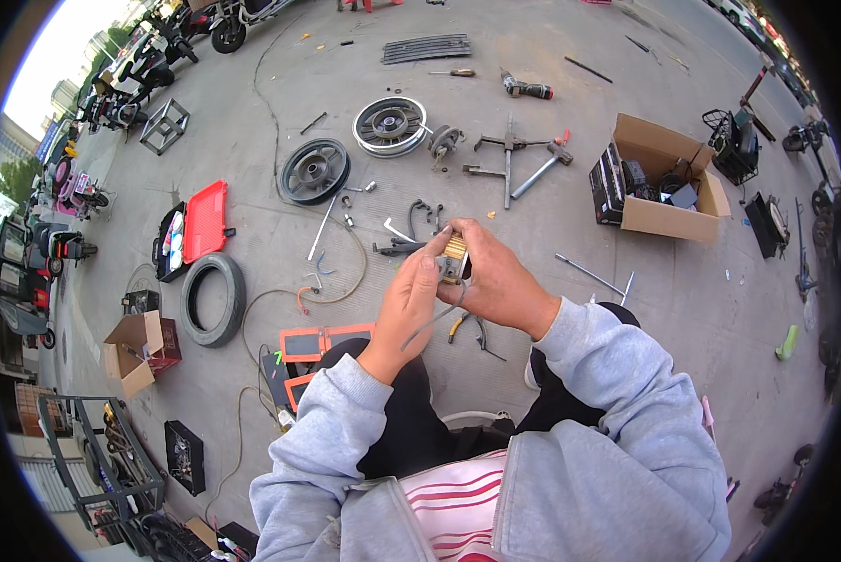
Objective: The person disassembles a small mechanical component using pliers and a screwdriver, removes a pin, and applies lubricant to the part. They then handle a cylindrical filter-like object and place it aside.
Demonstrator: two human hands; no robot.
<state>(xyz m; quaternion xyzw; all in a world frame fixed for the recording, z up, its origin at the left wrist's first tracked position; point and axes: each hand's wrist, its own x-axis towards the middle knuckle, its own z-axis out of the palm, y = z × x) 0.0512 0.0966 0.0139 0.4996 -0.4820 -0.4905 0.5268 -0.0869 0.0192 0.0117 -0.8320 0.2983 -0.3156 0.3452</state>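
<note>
Between both hands, above my knees, is a small gold-coloured finned metal box [455, 251] with a grey cable [436, 323] hanging from its lower end. My left hand [409, 298] presses against the left side, fingers pointing away from me. From the right, my right hand [502, 284] wraps round the same box, its fingers partly hidden. Just beyond the left fingertips, black cable ends [400, 247] and a white-handled bent tool [403, 228] lie on the ground. Pliers with orange handles [459, 326] rest below the hands, between my knees.
Two wheel rims [315, 171], a puller frame [507, 159], a hammer [542, 169] and a cordless drill [525, 86] lie farther off. At right stands an open cardboard box [669, 220] of parts. A tyre [213, 300], red toolbox lid [205, 222] and hose [359, 272] are at left.
</note>
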